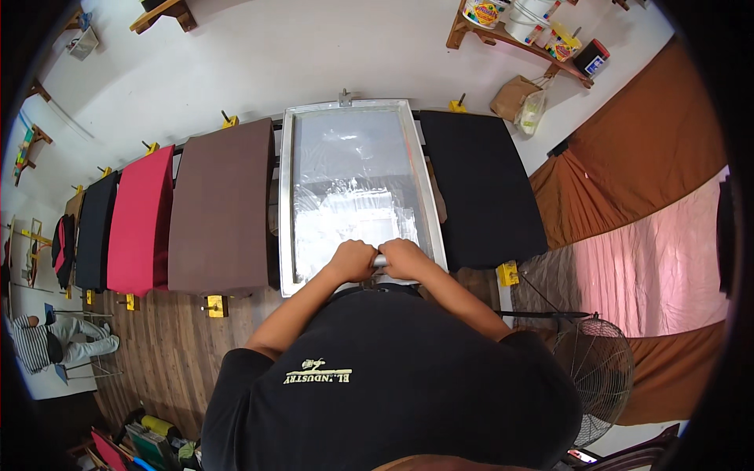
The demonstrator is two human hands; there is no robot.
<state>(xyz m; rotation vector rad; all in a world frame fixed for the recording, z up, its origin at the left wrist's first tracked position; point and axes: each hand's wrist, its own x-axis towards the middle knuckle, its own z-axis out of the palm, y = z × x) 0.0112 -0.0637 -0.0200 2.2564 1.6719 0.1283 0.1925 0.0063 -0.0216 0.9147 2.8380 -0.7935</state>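
A silver-framed screen [287, 196] lies in front of me, its translucent mesh [345, 141] streaked with white, most heavily in the lower half. Near the frame's lower end, my left hand [353, 259] and my right hand [402, 257] are side by side, both closed round a short silver bar [380, 260]. Whether the bar is a loose tool or joined to something below cannot be made out, as my hands and body hide part of it.
Black [483, 188], brown [220, 204] and red [137, 220] fabrics lie on boards with yellow clamps [217, 307] either side. A person in stripes [31, 345] is at far left. A wire fan [597, 377] stands behind my right arm; a shelf of tubs [510, 35] hangs above.
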